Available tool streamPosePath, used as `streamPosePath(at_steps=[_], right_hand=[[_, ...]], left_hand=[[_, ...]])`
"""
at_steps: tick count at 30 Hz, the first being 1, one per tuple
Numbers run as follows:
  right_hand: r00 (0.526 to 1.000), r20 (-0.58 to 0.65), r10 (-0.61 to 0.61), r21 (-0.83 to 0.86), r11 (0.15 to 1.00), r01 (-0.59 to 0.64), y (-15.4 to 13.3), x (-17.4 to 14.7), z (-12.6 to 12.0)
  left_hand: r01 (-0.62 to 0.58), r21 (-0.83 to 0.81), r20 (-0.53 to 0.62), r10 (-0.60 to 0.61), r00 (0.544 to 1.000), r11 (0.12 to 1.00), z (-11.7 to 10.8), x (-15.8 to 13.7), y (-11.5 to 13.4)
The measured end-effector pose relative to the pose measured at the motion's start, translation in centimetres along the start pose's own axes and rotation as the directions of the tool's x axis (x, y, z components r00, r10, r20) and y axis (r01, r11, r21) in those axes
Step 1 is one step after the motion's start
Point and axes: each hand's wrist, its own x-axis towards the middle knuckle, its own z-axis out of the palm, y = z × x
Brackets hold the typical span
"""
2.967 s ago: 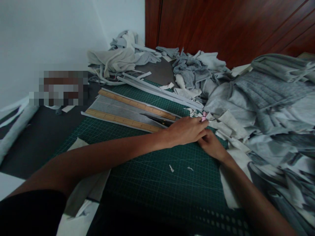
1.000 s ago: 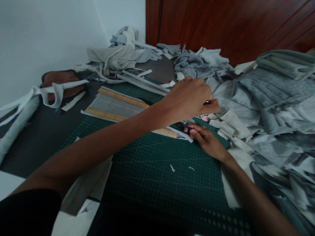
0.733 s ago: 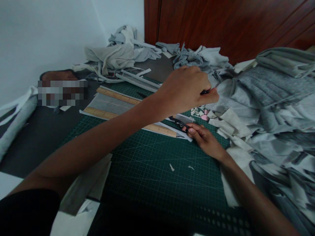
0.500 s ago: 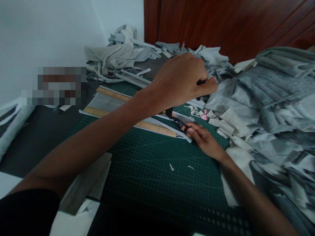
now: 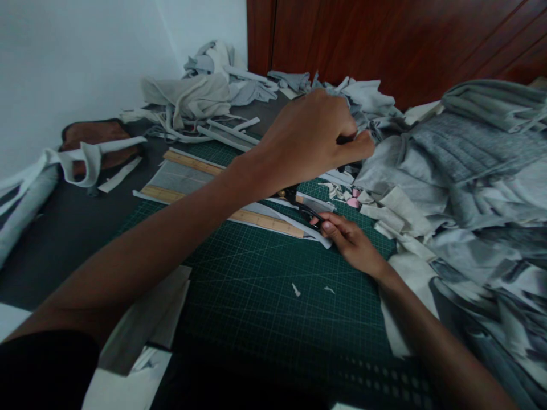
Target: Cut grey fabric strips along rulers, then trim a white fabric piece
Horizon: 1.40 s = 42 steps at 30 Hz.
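Observation:
My right hand (image 5: 348, 236) is closed round a black handle of the scissors (image 5: 304, 208), whose brass-coloured pivot shows just left of the fingers. The blades pass out of sight under my left forearm. My left hand (image 5: 318, 128) is raised across the middle, fingers curled in; a dark thing shows in and below the grip, too hidden to name. Beneath both lie light grey fabric strips (image 5: 276, 206) with wooden rulers (image 5: 267, 222) along them, on a green cutting mat (image 5: 256, 290). My left forearm covers part of the rulers and fabric.
Grey and white cloth (image 5: 448, 171) is heaped on the right, with more fabric scraps (image 5: 192, 94) at the back left. Small offcuts (image 5: 335, 191) lie near my right hand. A brown pouch-like thing (image 5: 96, 134) lies at far left under a white strip. A wooden panel (image 5: 363, 45) stands behind.
The view has shifted slightly, so everything sits a little further left. Both hands keep nearly the same pose. The brown thing at far left, blurred out before, now shows.

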Motion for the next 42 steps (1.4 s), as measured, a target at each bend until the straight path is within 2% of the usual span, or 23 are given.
streamPosePath(at_steps=[8, 15, 24, 30, 35, 42], right_hand=[[1.0, -0.025, 0.0, -0.035, 0.999, 0.0, 0.1, -0.2, -0.6], [0.999, -0.01, -0.033, -0.041, 0.999, 0.033, 0.8, -0.5, -1.2], [0.999, -0.006, -0.045, 0.008, 0.999, 0.045, 0.9, -0.2, -0.8], [0.998, -0.044, -0.033, -0.005, 0.999, 0.033, 0.9, -0.3, -0.7], [0.996, -0.073, -0.043, -0.012, 0.999, 0.042, 0.9, -0.3, -0.5], [0.995, -0.089, -0.04, -0.046, 0.998, 0.036, 0.8, -0.5, -0.3]], left_hand=[[-0.054, 0.032, 0.05, 0.053, 0.997, 0.998, 1.7, -0.6, 1.0], [-0.05, -0.007, 0.105, 0.051, 0.993, 0.999, 2.9, -1.1, 2.2], [-0.066, -0.027, 0.202, 0.07, 0.977, 0.997, 6.3, -2.3, 2.4], [-0.032, -0.044, 0.268, 0.042, 0.963, 0.999, 6.9, -2.8, 2.7], [-0.053, -0.059, 0.255, 0.066, 0.965, 0.997, 7.6, -3.2, 2.6], [-0.052, -0.057, 0.28, 0.066, 0.958, 0.997, 7.3, -3.4, 2.8]])
